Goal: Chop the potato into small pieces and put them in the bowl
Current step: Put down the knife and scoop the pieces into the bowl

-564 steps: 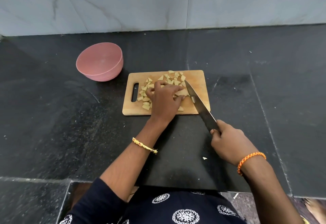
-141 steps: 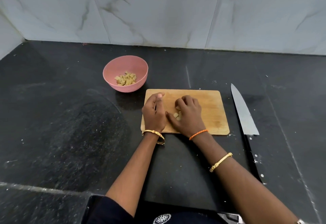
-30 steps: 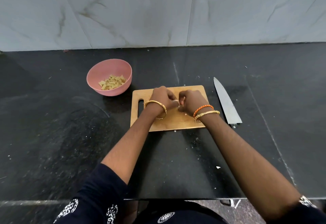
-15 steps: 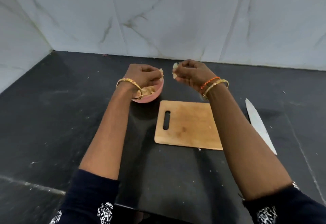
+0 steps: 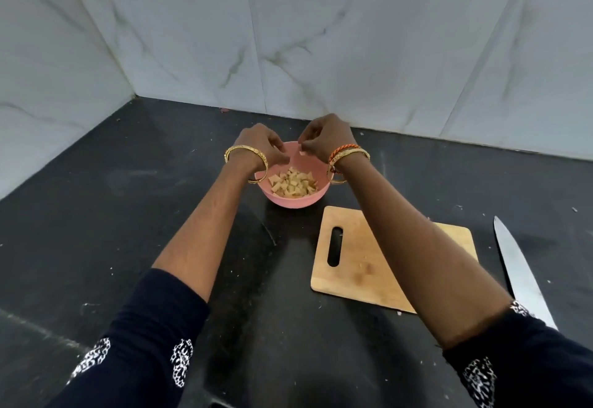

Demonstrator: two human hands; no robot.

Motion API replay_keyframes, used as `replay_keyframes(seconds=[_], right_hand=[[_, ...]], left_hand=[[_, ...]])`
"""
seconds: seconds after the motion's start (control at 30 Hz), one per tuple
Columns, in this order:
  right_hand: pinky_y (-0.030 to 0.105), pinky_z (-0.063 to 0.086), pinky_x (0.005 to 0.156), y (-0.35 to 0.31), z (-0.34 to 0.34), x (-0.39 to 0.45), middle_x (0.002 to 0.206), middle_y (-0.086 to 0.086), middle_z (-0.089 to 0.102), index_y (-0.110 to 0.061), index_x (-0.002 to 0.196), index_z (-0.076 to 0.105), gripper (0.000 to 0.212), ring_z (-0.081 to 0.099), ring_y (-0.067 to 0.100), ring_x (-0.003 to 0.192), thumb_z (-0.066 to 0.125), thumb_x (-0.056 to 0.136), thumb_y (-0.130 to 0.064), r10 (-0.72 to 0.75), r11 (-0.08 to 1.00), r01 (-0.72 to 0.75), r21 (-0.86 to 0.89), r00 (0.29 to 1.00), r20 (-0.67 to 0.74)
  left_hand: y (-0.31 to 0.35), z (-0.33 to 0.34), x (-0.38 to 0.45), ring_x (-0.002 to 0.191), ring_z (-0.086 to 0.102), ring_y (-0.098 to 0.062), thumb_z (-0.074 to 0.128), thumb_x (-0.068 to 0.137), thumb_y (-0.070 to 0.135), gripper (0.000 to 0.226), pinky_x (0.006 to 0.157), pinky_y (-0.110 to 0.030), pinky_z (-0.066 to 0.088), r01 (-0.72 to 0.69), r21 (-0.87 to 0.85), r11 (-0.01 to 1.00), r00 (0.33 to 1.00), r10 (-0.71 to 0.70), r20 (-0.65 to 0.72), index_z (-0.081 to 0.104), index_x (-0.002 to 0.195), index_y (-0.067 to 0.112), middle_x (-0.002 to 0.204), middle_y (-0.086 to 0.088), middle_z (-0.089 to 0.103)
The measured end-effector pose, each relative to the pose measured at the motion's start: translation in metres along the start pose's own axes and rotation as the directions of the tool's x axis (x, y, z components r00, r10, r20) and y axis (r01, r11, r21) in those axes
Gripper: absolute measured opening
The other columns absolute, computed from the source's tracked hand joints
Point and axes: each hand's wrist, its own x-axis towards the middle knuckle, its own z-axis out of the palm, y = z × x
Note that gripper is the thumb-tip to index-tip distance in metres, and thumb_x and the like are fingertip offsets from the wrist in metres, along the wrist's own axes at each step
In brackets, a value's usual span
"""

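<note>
Now, head view: both hands have come up off the cutting board (image 5: 362,266) to centre frame, over the pink bowl (image 5: 290,200). Left hand (image 5: 263,147) w/ fingers loosely curled, holding nothing visible; right hand (image 5: 324,139) pinches a last potato piece (image 5: 302,152). Board's bare, so task looks nearly done. Count: 1 bowl w/ potato pieces (image 5: 293,182) heaped inside, 1 board, 1 knife (image 5: 519,272) on counter (image 5: 96,215) at right.

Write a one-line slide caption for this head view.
Both hands, left and right, drop potato pieces into the pink bowl; cutting board and knife idle.
</note>
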Motion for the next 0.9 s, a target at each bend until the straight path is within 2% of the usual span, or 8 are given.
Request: replay_keyframes(seconds=[0.1, 0.2, 0.3, 0.37, 0.47, 0.53, 0.73, 0.9], right_hand=[[0.025, 0.048, 0.082, 0.001, 0.006, -0.002, 0.112, 0.011, 0.066, -0.005, 0.105, 0.071, 0.024, 0.058, 0.019, 0.094, 0.055, 0.088, -0.002, 0.042, 0.995, -0.033, -0.098, 0.995, 0.086], [0.026, 0.050, 0.083, 0.009, 0.005, -0.004, 0.112, 0.012, 0.066, -0.007, 0.100, 0.071, 0.022, 0.061, 0.024, 0.101, 0.055, 0.086, 0.000, 0.144, 0.990, -0.144, 0.007, 0.989, -0.030], [0.030, 0.053, 0.080, 0.023, 0.000, -0.010, 0.107, 0.012, 0.067, -0.008, 0.100, 0.068, 0.016, 0.064, 0.024, 0.096, 0.062, 0.084, -0.006, 0.259, 0.965, -0.249, 0.083, 0.955, -0.141], [0.032, 0.054, 0.077, 0.036, 0.000, -0.018, 0.112, 0.014, 0.062, -0.006, 0.115, 0.059, 0.033, 0.063, 0.028, 0.098, 0.066, 0.084, -0.014, 0.385, 0.922, -0.382, 0.062, 0.921, -0.059], [0.035, 0.061, 0.058, 0.046, 0.004, -0.035, 0.090, 0.014, 0.062, -0.001, 0.121, 0.051, 0.034, 0.066, 0.025, 0.074, 0.060, 0.090, -0.014, 0.526, 0.800, -0.558, 0.220, 0.829, 0.190], [0.031, 0.057, 0.046, 0.044, 0.009, -0.043, 0.077, 0.013, 0.061, -0.001, 0.122, 0.048, 0.029, 0.064, 0.022, 0.059, 0.052, 0.094, -0.007, 0.544, 0.673, -0.612, 0.416, 0.790, 0.283], [0.031, 0.056, 0.042, 0.040, 0.023, -0.044, 0.084, 0.018, 0.063, 0.001, 0.120, 0.048, 0.028, 0.064, 0.024, 0.061, 0.053, 0.092, -0.002, 0.574, 0.530, -0.625, 0.573, 0.762, 0.300], [0.033, 0.060, 0.055, 0.036, 0.025, -0.050, 0.103, 0.022, 0.067, 0.005, 0.118, 0.052, 0.029, 0.066, 0.022, 0.066, 0.056, 0.093, -0.008, 0.570, 0.439, -0.617, 0.653, 0.753, 0.329]], left_hand=[[-0.005, 0.007, -0.003, 0.088, 0.060, -0.014, 0.070, 0.076, 0.021, 0.028, 0.080, -0.027, 0.049, 0.006, -0.115, 0.993, 0.997, -0.015, -0.082, 0.069, 0.103, 0.020, 0.099, -0.001, 0.067], [-0.009, 0.012, -0.009, 0.093, 0.061, -0.014, 0.063, 0.075, 0.028, 0.013, 0.093, -0.038, 0.044, 0.072, -0.232, 0.970, 0.961, -0.129, -0.243, 0.067, 0.087, 0.031, 0.087, 0.008, 0.070], [-0.015, 0.012, -0.018, 0.083, 0.063, -0.013, 0.058, 0.079, 0.028, 0.016, 0.085, -0.036, 0.047, 0.124, -0.529, 0.839, 0.919, -0.298, -0.258, 0.064, 0.064, 0.028, 0.066, 0.009, 0.068], [-0.021, 0.020, -0.024, 0.078, 0.062, -0.012, 0.060, 0.080, 0.023, 0.017, 0.083, -0.036, 0.050, 0.134, -0.628, 0.767, 0.895, -0.365, -0.255, 0.065, 0.064, 0.027, 0.064, 0.009, 0.066], [-0.029, 0.044, -0.035, 0.088, 0.060, -0.014, 0.062, 0.077, 0.023, 0.007, 0.093, -0.041, 0.043, 0.088, -0.411, 0.908, 0.885, -0.260, -0.385, 0.065, 0.078, 0.028, 0.074, 0.014, 0.065], [-0.033, 0.062, -0.041, 0.102, 0.053, -0.018, 0.060, 0.078, 0.018, 0.019, 0.094, -0.037, 0.034, 0.066, -0.264, 0.962, 0.907, -0.169, -0.385, 0.067, 0.095, 0.021, 0.090, 0.008, 0.066], [-0.044, 0.072, -0.031, 0.102, 0.056, -0.024, 0.051, 0.079, 0.000, 0.027, 0.082, -0.024, 0.045, 0.026, -0.316, 0.949, 0.907, -0.155, -0.392, 0.066, 0.099, 0.009, 0.094, -0.002, 0.065], [-0.048, 0.069, -0.028, 0.102, 0.057, -0.025, 0.052, 0.079, 0.000, 0.026, 0.085, -0.031, 0.049, 0.033, -0.313, 0.949, 0.908, -0.159, -0.388, 0.067, 0.098, 0.010, 0.096, -0.003, 0.067]])
